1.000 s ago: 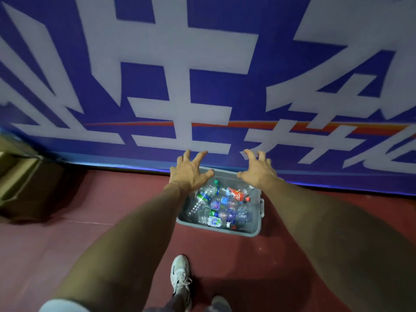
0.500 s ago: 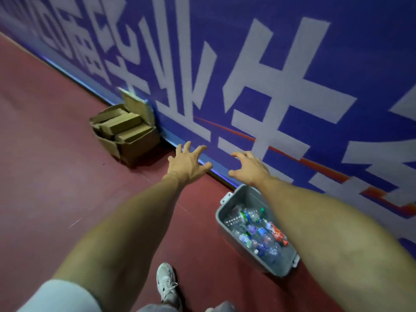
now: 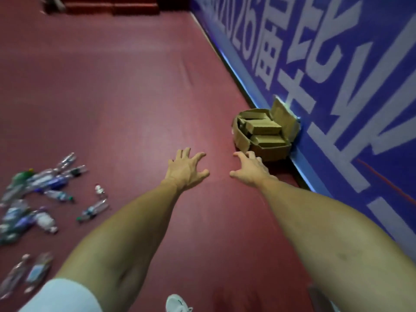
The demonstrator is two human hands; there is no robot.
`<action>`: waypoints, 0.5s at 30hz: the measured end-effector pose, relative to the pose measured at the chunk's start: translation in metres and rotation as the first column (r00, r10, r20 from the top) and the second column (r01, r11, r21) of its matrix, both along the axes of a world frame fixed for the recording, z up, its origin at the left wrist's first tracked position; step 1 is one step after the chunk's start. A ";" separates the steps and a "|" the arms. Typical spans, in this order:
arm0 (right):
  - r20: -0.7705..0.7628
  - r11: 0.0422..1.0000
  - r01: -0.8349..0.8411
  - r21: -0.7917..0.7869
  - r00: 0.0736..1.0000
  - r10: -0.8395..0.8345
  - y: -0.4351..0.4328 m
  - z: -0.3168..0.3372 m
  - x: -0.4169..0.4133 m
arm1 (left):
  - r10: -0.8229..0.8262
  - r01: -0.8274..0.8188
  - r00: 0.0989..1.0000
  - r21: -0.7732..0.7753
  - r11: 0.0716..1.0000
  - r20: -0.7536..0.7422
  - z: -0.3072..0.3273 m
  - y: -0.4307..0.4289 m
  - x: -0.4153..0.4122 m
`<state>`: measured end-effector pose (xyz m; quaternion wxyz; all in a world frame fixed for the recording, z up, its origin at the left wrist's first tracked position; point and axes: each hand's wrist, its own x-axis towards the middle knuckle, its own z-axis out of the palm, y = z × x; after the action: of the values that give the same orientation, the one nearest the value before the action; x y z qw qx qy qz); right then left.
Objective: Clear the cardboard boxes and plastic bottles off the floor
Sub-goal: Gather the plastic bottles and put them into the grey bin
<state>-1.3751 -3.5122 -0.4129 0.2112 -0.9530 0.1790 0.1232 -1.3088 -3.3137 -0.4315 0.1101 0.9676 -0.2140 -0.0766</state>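
Both my arms reach forward over the red floor (image 3: 126, 91). My left hand (image 3: 186, 168) and my right hand (image 3: 248, 168) hold nothing, fingers spread and slightly bent. A large open cardboard box (image 3: 265, 134) filled with smaller flat boxes stands against the blue wall, just beyond my right hand. Several plastic bottles (image 3: 47, 179) lie scattered on the floor at the far left, and two more bottles (image 3: 29, 272) lie near the bottom left corner.
A blue banner wall (image 3: 337, 64) with white characters runs along the right side. My white shoe (image 3: 177, 304) shows at the bottom edge. A dark red barrier (image 3: 112, 5) crosses the far end of the floor.
The view has swung left: the grey bin of bottles has left the frame, the cardboard box now sits at the right, and the scattered bottles have come into sight. Both hands stay empty.
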 end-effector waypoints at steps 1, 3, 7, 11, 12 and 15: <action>0.011 0.999 -0.051 -0.006 0.999 0.051 0.029 0.002 0.025 | 0.058 -0.058 0.998 0.002 0.998 0.007 0.000 0.032 0.015; 0.023 0.985 -0.170 -0.012 0.985 0.170 0.086 0.006 0.067 | 0.179 -0.179 0.984 0.004 0.984 -0.006 0.001 0.096 0.034; 0.012 0.930 -0.366 -0.027 0.930 0.367 0.194 0.015 0.133 | 0.389 -0.389 0.921 -0.015 0.921 -0.027 0.001 0.211 0.055; 0.008 0.834 -0.547 -0.067 0.836 0.549 0.293 0.015 0.183 | 0.578 -0.581 0.814 -0.076 0.811 -0.059 -0.002 0.308 0.063; -0.004 0.807 -0.586 -0.072 0.809 0.587 0.317 0.013 0.192 | 0.621 -0.625 0.781 -0.084 0.776 -0.070 -0.005 0.330 0.062; -0.040 0.719 -0.692 -0.063 0.721 0.691 0.388 0.001 0.215 | 0.724 -0.731 0.683 -0.073 0.679 -0.097 -0.014 0.394 0.055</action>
<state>-1.1596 -3.1239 -0.4119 0.1137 -0.9571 -0.1838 0.1928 -1.2538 -2.9200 -0.4452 0.1886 0.9629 0.1878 -0.0443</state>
